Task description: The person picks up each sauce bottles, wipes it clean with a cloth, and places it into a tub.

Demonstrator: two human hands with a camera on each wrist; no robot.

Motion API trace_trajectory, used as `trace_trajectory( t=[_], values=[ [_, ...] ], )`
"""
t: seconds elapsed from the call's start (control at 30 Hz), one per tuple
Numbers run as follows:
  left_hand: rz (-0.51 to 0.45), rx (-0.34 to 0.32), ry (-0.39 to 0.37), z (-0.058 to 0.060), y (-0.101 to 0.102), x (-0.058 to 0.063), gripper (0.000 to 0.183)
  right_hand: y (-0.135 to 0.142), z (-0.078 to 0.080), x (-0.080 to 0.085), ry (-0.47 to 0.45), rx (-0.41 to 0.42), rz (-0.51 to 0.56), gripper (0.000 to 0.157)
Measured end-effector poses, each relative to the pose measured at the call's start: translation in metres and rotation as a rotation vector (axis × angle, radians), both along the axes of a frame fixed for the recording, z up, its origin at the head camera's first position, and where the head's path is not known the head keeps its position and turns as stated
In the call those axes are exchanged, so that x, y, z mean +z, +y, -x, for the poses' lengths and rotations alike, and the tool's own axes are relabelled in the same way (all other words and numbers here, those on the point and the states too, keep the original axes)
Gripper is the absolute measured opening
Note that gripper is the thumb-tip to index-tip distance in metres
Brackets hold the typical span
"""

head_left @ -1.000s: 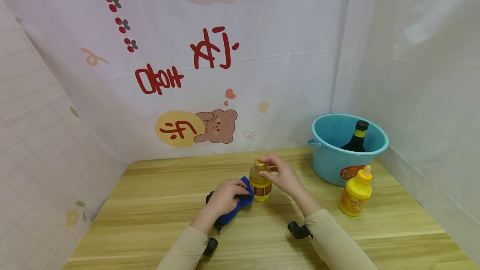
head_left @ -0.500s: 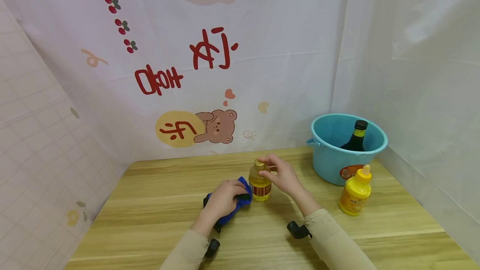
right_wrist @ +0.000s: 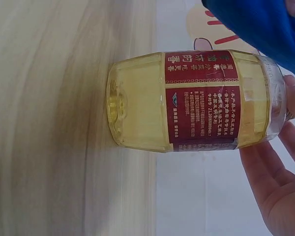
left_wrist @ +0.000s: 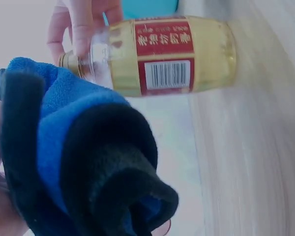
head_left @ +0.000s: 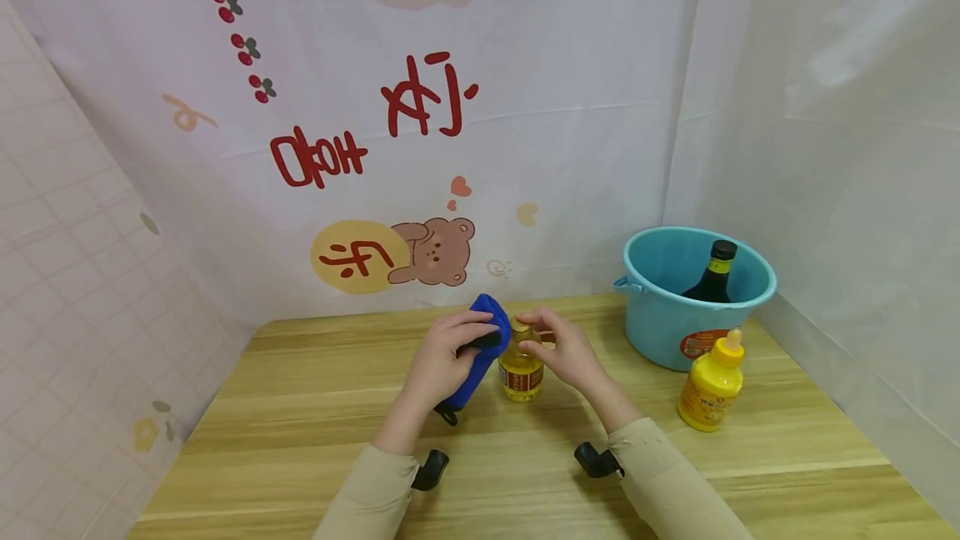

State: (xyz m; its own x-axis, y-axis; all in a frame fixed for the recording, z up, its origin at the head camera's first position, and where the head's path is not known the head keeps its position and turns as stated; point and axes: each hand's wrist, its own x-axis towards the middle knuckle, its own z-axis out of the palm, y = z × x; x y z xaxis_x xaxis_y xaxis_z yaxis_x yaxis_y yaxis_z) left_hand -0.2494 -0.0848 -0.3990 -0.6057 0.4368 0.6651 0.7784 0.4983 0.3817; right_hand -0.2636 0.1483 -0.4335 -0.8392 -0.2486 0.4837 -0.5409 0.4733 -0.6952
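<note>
My left hand (head_left: 438, 361) grips a folded blue towel (head_left: 470, 382) with black edging, held just left of the oil bottle's top. In the left wrist view the towel (left_wrist: 71, 96) is bunched, partly overlapping the bottle neck. The clear bottle (head_left: 522, 377), with yellow oil and a red label, stands upright on the table. My right hand (head_left: 568, 354) holds it at the cap and neck, thumb and fingers around the top. The label shows plainly on the bottle (right_wrist: 201, 101) in the right wrist view, with the towel (right_wrist: 265, 29) close above its shoulder.
A light blue bucket (head_left: 660, 332) stands at the back right, with a dark black-capped bottle (head_left: 712, 280) inside. In front of it is a yellow squeeze bottle (head_left: 711, 386). Printed white cloth walls (head_left: 570, 165) border the wooden table (head_left: 322, 407).
My left hand has lifted the towel up and away from me, from beside the bottle's body to beside its neck. The right hand and the oil bottle have barely moved.
</note>
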Motion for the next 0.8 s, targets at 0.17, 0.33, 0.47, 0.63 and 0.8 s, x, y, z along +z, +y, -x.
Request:
trace_trajectory(
  t=[0.17,0.33,0.47,0.63,0.8],
  values=[
    [0.01,-0.02,0.014,0.0,0.011,-0.001,0.037,0.001,0.0,-0.001,0.023,0.0,-0.015,0.033],
    [-0.011,-0.021,-0.007,0.002,0.016,-0.01,0.038,0.002,0.001,-0.002,0.037,-0.009,-0.025,0.032],
    [-0.038,-0.027,-0.011,0.003,0.015,-0.013,0.038,0.001,0.002,-0.002,0.038,-0.007,-0.018,0.032],
    [-0.017,-0.029,-0.042,0.003,0.013,-0.015,0.037,0.0,0.001,-0.002,0.032,0.001,-0.009,0.032],
    [0.048,-0.025,-0.066,0.003,0.011,-0.012,0.036,0.0,0.0,-0.002,0.022,-0.008,-0.013,0.032]
  ],
)
